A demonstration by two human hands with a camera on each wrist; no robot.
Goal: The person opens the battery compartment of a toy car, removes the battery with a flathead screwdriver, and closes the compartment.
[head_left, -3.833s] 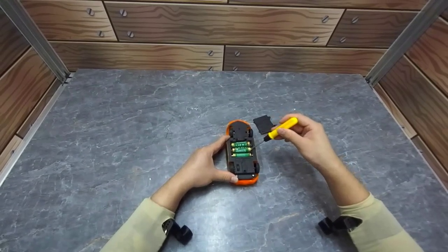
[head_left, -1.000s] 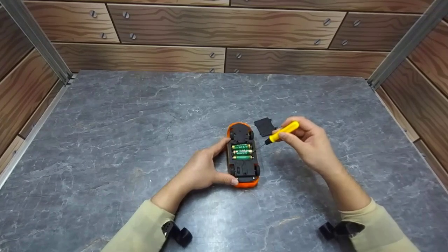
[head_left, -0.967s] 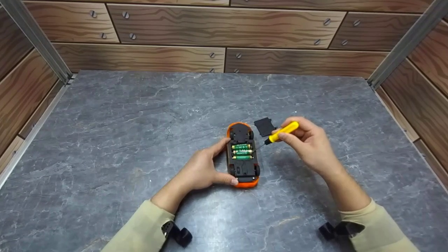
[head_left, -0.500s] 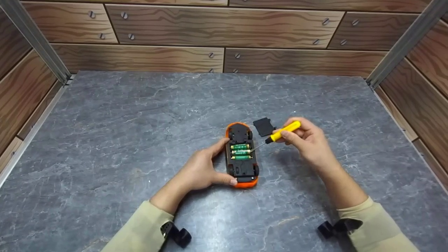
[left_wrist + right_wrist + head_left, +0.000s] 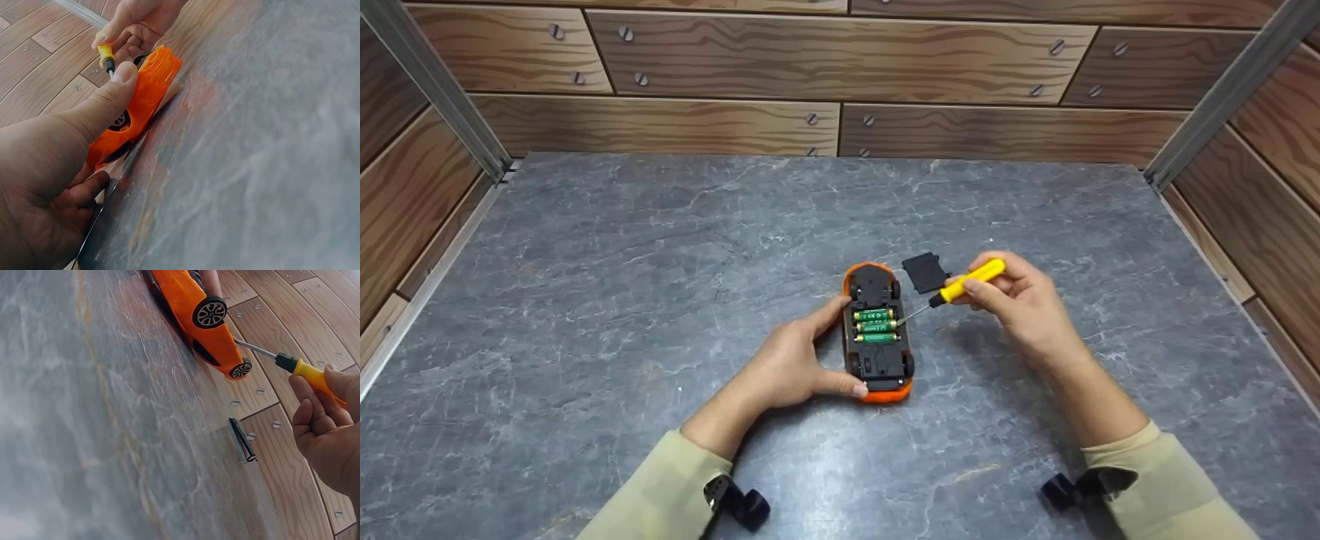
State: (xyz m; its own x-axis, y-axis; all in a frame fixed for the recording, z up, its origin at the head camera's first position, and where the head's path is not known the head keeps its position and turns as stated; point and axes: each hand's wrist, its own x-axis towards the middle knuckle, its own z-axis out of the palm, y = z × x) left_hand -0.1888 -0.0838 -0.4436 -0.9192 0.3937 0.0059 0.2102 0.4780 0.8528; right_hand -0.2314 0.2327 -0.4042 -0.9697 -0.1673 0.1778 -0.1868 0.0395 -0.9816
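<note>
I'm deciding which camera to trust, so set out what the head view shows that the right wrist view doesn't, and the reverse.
Only the head view: three green batteries in the upturned underside of the toy car, and the person's two sleeves.

Only the right wrist view: the car's orange flank seen side-on, with the spoked faces of two wheels.

Both: the right hand holding the yellow screwdriver, and the black cover lying apart from the car on the table.
</note>
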